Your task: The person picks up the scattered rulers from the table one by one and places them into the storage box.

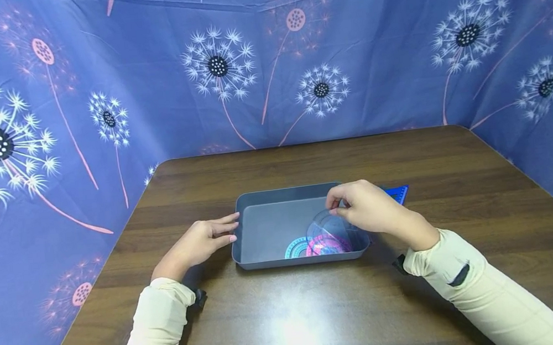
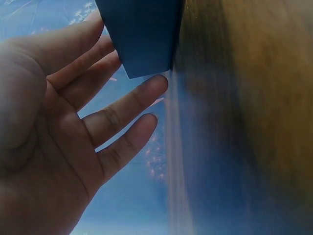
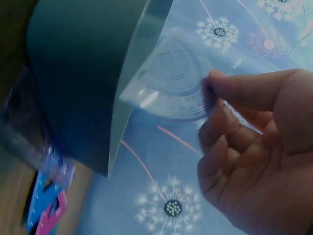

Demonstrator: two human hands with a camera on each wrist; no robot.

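Head view shows the right hand [image 1: 367, 208] pinching a clear protractor [image 1: 329, 226] by its curved edge, thumb and fingertips closed on the plastic so the sheet hangs tilted below the pinch, over the inside of the grey tray [image 1: 264, 198]. Held by the rim this way, its flat face stays free of the fingers, and its lower edge dips toward the tray floor. Just under the grip, at the tray's near wall, lie a teal protractor [image 1: 296, 246] and a pink protractor [image 1: 325, 244], overlapping each other. Behind the knuckles, outside the tray, a blue ruler [image 1: 398, 193] pokes out on the wooden table [image 1: 290, 315].

Right wrist view confirms the pinch: thumb [image 3: 244, 90] on one face of the clear protractor [image 3: 171, 81], fingers curled behind it.

The left hand [image 1: 198, 245] lies flat with fingers straight, holding nothing; its fingertips [image 2: 156, 83] touch the tray's outer corner [image 2: 142, 34], seemingly to steady the tray against sliding. A flower-printed blue cloth [image 1: 99, 100] surrounds the table.
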